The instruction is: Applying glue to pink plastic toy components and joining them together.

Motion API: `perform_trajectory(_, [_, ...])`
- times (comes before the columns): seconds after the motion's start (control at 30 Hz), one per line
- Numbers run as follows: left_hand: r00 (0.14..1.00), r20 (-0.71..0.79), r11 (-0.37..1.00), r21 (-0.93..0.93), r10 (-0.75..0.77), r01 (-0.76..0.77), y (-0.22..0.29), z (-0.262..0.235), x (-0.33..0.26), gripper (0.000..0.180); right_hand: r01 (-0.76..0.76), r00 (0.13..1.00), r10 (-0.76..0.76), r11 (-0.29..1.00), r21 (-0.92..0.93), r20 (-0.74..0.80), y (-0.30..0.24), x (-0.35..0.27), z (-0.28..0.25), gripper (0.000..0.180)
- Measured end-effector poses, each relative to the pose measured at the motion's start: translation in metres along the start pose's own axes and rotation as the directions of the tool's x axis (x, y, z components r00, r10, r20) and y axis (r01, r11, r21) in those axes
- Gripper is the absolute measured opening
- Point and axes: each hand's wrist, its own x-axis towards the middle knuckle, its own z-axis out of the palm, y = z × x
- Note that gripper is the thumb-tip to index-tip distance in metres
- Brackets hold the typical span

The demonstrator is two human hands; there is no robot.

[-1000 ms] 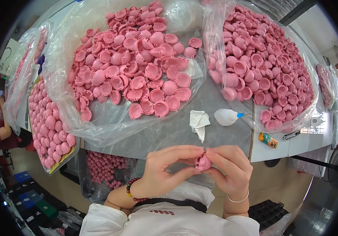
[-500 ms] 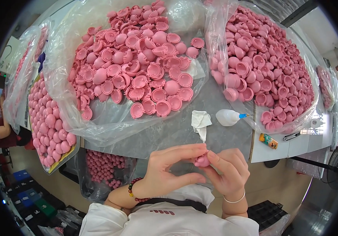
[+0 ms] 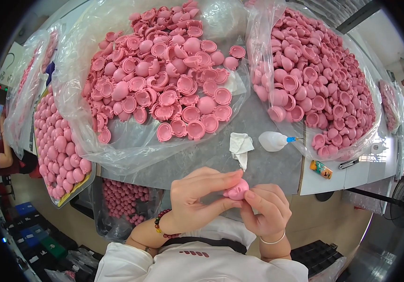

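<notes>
Both hands meet over the near edge of the grey table [image 3: 277, 164]. My left hand [image 3: 197, 197] and my right hand [image 3: 265, 209] pinch one small pink plastic shell piece [image 3: 236, 189] between their fingertips. A bead bracelet sits on my left wrist and a thin bangle on my right. Just beyond the hands lie a crumpled white cloth [image 3: 240, 146] and a small white squeeze bottle [image 3: 274, 140] with a blue tip, lying on its side.
Two big clear bags of pink half-shells lie open on the table, one centre [image 3: 164, 89], one right [image 3: 319, 80]. More bagged pink pieces sit at the left [image 3: 58, 145] and under the table [image 3: 122, 199]. An orange lighter [image 3: 321, 168] lies at the right edge. Another person [image 3: 2, 155] sits far left.
The hands have closed more tightly around the pink piece and shifted slightly; my left fingers now cover its top. Nothing else on the table moved.
</notes>
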Motion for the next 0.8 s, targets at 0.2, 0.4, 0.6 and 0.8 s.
perform_trajectory(0.2, [0.998,-0.006,0.996,0.047,0.070,-0.069,0.001,-0.001,0.000,0.046,0.017,1.000,-0.016,0.999,0.029,-0.016,0.000,0.000,0.000,0.037])
perform_trajectory(0.4, [0.997,0.003,0.994,0.069,0.083,-0.083,0.005,-0.003,0.000,0.043,0.019,1.000,-0.019,0.999,0.030,-0.002,-0.003,0.003,-0.001,0.036])
perform_trajectory(0.6, [0.989,0.026,0.935,-0.325,-0.143,0.144,-0.001,-0.003,0.001,0.041,-0.007,1.000,0.008,0.996,0.091,-0.007,-0.002,0.003,-0.002,0.034])
perform_trajectory(0.8, [0.928,0.282,0.372,-0.856,-0.245,0.359,-0.009,-0.022,-0.005,0.061,-0.129,0.985,0.154,0.960,0.248,-0.083,-0.004,0.004,-0.011,0.023])
